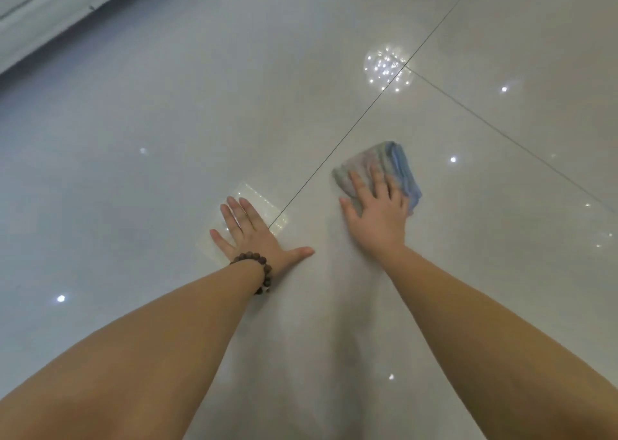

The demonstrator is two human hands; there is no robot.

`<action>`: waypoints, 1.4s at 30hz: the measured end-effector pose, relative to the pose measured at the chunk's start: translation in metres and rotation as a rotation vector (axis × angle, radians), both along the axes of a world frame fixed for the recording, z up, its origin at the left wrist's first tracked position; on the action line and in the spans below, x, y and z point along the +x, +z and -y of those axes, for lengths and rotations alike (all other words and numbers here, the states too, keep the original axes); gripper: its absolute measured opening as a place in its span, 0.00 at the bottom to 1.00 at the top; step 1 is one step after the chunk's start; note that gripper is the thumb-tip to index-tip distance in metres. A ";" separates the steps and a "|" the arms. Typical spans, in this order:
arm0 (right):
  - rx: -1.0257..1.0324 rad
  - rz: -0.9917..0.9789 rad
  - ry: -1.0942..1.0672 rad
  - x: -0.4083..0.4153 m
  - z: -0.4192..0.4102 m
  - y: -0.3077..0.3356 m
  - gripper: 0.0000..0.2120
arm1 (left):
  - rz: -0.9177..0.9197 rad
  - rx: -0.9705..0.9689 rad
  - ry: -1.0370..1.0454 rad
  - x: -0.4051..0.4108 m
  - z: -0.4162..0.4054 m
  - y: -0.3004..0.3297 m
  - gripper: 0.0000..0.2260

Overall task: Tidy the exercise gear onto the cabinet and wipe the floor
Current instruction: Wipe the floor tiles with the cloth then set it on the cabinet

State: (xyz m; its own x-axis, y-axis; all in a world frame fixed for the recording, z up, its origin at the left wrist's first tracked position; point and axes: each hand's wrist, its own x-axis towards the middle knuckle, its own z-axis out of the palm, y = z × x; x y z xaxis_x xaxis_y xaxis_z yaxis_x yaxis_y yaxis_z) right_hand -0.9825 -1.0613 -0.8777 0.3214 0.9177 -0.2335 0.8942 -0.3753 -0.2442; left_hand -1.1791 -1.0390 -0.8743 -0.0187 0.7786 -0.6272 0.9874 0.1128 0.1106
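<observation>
Closest to me are my two bare forearms, reaching forward from the bottom corners over the glossy floor [334, 339]. I take the grout line [334, 152], the thin dark seam running from near my left hand up toward the top right, as my landmark.

My left hand [257, 235] lies just left of the near end of that grout line, palm down on the tile, fingers straight and a little spread, thumb stuck out to the right; it holds nothing. A bracelet [259, 265] of dark brown beads circles that wrist. Under the fingers shines a pale square reflection of a light.

My right hand [378, 209] is just right of the grout line and a bit farther out, pressing flat on the cloth [394, 168] with fingers straight and fanned, not curled round it. The cloth sits on the floor under and beyond that hand. It is a folded, rumpled pad, grey-green on the left with a blue band along its right edge. Its long axis runs from near left to far right, roughly alongside the grout line. It looks slightly blurred.

Beyond the cloth a second seam crosses the grout line, beside a round cluster of light glints. Open tile spreads on every side. Far off to the left, a white baseboard [50, 21] edges the floor.
</observation>
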 end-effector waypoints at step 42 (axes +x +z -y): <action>-0.085 0.005 -1.057 0.215 0.161 -0.004 0.27 | 0.104 0.325 -0.745 0.166 0.107 -0.018 0.53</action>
State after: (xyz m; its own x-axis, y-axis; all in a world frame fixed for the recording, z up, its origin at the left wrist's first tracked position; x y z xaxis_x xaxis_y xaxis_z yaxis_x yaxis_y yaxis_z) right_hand -0.7671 -1.2224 -0.8819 0.9478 0.1520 -0.2803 0.1044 -0.9786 -0.1775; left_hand -1.0134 -1.1458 -0.8923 0.6208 0.7073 -0.3380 0.7739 -0.6219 0.1201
